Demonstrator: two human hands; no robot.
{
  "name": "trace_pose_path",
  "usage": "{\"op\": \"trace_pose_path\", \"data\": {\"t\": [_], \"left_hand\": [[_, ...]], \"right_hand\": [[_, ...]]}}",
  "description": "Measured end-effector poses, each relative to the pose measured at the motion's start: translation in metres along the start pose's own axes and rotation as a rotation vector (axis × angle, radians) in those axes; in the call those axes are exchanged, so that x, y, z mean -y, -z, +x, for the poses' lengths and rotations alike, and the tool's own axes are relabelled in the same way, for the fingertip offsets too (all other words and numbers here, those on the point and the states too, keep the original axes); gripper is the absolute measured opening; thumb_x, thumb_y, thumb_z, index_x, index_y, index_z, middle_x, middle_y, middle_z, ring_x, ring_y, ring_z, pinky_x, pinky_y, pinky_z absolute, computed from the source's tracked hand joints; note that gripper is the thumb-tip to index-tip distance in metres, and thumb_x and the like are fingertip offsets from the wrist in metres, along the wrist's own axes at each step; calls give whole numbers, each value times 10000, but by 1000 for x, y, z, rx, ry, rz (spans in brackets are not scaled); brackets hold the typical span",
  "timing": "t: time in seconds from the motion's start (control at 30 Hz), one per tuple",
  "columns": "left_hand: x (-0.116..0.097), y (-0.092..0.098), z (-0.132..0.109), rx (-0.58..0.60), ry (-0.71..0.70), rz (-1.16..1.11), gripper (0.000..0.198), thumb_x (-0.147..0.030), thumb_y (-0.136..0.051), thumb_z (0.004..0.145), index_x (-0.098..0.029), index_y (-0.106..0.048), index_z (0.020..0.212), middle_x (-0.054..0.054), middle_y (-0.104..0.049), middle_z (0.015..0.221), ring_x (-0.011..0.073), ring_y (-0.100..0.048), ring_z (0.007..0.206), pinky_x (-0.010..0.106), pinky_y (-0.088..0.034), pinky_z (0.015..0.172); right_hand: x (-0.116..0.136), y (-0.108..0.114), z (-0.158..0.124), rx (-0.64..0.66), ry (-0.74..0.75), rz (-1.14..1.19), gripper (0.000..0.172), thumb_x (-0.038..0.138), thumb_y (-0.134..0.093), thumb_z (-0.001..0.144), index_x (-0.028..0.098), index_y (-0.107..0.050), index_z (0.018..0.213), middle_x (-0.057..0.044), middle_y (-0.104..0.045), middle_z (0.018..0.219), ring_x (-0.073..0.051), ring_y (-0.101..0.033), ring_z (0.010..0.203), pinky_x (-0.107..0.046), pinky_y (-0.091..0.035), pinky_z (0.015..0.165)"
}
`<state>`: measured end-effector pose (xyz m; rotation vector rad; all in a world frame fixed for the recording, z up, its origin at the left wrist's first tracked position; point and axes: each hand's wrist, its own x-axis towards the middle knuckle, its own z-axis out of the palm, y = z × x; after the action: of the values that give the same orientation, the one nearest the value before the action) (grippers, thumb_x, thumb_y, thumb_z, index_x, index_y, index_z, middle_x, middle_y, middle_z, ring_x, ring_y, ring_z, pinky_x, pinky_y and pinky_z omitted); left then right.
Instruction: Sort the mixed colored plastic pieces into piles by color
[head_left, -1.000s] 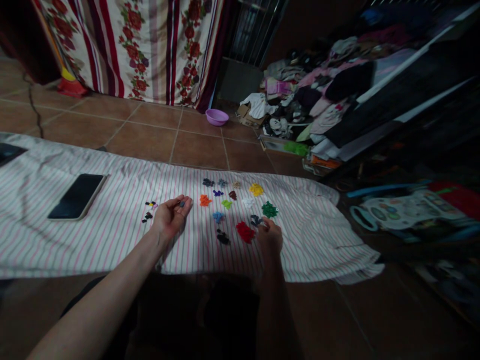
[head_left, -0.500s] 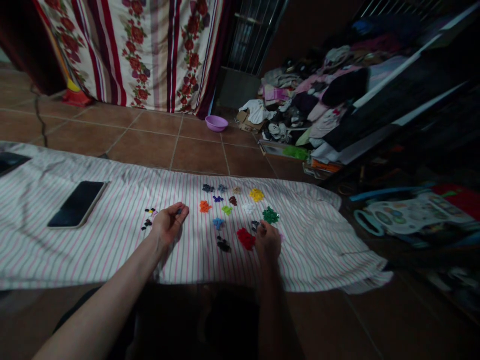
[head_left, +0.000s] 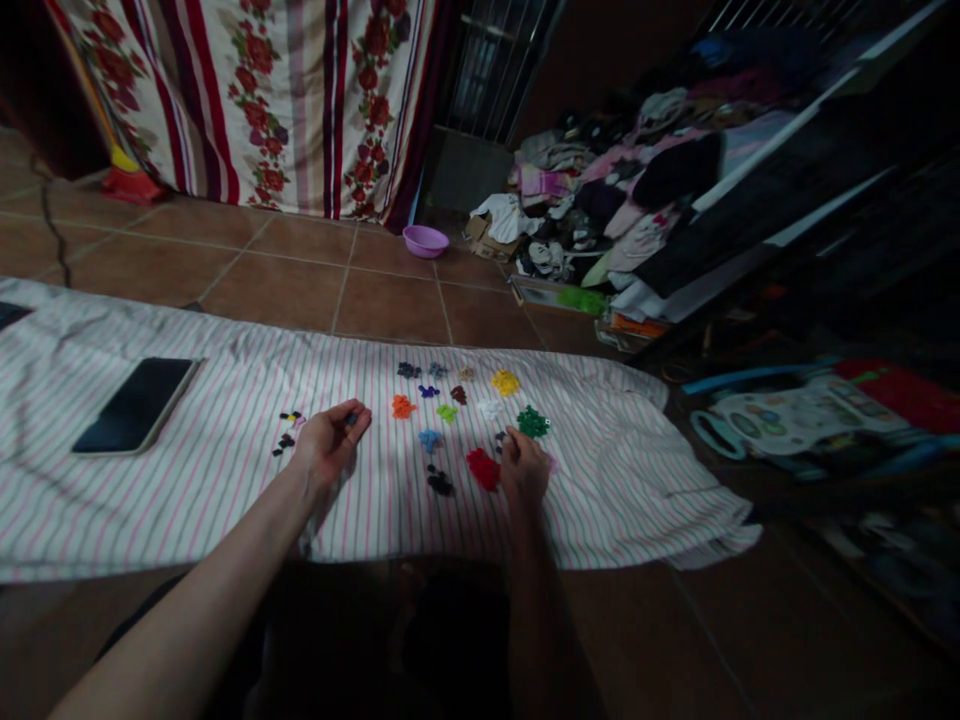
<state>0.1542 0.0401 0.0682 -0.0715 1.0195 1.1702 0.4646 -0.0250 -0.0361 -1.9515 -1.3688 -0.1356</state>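
Note:
My left hand (head_left: 330,440) is closed over the striped cloth, palm partly up, with a small dark piece (head_left: 350,419) at its fingertips. Beside that wrist lie several small black, yellow and pink pieces (head_left: 285,440). My right hand (head_left: 526,466) is closed, its fingertips at a small dark grey pile (head_left: 501,438); anything pinched there is too small to make out. Close around it are a red pile (head_left: 483,468), a green pile (head_left: 533,421) and a white pile (head_left: 490,408). Orange (head_left: 403,406), light blue (head_left: 430,440), black (head_left: 440,482) and yellow (head_left: 505,382) piles lie between and beyond the hands.
A striped cloth (head_left: 225,500) covers the low surface. A phone (head_left: 136,405) lies on it at the left. Past its far edge, a purple basin (head_left: 425,241) stands on the tiled floor near a heap of clothes (head_left: 600,190).
The whole view has shifted slightly, so everything sits a little further left and up. My right fingertips have come lower over the dark grey pile. My left hand keeps its place and hold.

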Motion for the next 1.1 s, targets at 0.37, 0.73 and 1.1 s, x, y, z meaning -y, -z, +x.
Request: {"op": "trace_pose_path", "data": {"t": [0.37, 0.73, 1.1], "left_hand": [[1, 1, 7, 10, -74, 21, 256, 81, -435, 785, -90, -621, 751, 54, -619, 677, 119, -635, 657, 199, -598, 643], [5, -27, 40, 62, -163, 48, 204, 16, -485, 798, -130, -593, 704, 12, -590, 641, 87, -598, 606, 150, -542, 600], [26, -70, 93, 239, -456, 443, 157, -123, -537, 820, -151, -633, 941, 17, -636, 721, 117, -632, 731, 210, -516, 752]], "right_hand": [[15, 2, -1, -17, 68, 10, 336, 370, -521, 831, 164, -727, 998, -121, -708, 1021, -242, -597, 953, -391, -386, 879], [17, 2, -1, -27, 76, 40, 232, 311, -508, 843, 168, -691, 852, -111, -705, 927, -228, -594, 896, -389, -385, 863], [10, 8, 5, 23, 80, 124, 234, 330, -523, 818, 189, -709, 803, -87, -709, 855, -217, -616, 833, -370, -452, 812]]}}
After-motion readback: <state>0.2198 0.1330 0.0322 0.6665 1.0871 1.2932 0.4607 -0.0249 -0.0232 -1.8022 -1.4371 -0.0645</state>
